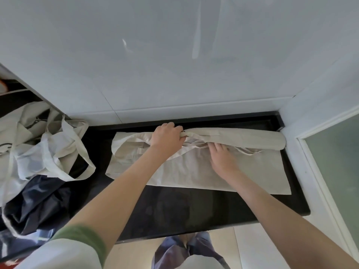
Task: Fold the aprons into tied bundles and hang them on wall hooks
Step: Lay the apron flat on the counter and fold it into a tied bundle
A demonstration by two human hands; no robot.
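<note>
Head view, bench note.

**Q:** Where is the apron?

**A:** The beige apron [194,171] lies flat on the black table [174,210]. Its far edge is wound into a roll [242,138] just beside the wall [174,55]. A thin strap [250,151] trails from under the roll onto the flat part.

**Q:** State of the grip?

**A:** Left hand [167,136]: grip clamped over the roll's left end, fingers curled round it. Right hand [221,154]: fingers fairly straight, lying on the flat cloth with their tips at the roll's near edge. Whether they catch the strap underneath I cannot tell, since the tips are hidden.

**Q:** How will it handle?

**A:** Judged light, soft and limp. It looks like thin woven cloth that creases easily, and the roll would likely loosen if let go. Take hold across the roll itself, towards both ends, and leave the strap free for tying.

**Q:** Surroundings?

**A:** A loose heap of pale aprons [44,144] sits at the table's left, well apart, lying over a dark navy cloth [38,200].
</note>
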